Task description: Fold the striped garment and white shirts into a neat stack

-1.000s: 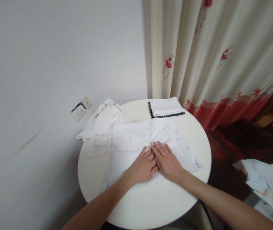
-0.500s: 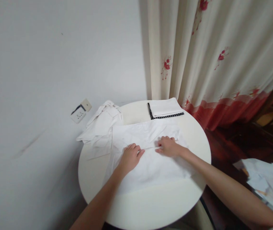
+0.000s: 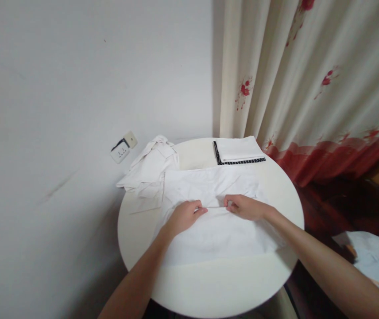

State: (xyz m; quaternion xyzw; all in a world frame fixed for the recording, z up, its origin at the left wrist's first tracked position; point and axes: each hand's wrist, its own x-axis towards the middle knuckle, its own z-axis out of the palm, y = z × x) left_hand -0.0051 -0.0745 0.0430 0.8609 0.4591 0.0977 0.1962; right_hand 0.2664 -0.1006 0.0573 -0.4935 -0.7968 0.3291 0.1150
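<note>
A large white cloth (image 3: pixel 209 239) lies spread over the round white table (image 3: pixel 216 288), with a folded edge running across its middle. My left hand (image 3: pixel 185 215) pinches that edge between thumb and fingers. To its right, my right hand (image 3: pixel 245 206) pinches the same edge with curled fingers, a short gap away. The edge between the two hands looks slightly lifted and taut. Light wrinkles cross the cloth's far part.
A crumpled white cloth (image 3: pixel 152 164) hangs over the table's left side, by a wall socket (image 3: pixel 120 152). A folded white cloth with black dotted trim (image 3: pixel 239 149) lies at the back. A floral curtain (image 3: pixel 276 75) hangs behind; white papers (image 3: pixel 372 252) lie at lower right.
Both hands have closed from resting on the cloth into pinches on its folded edge. The whole view has shifted, so the table appears further right.
</note>
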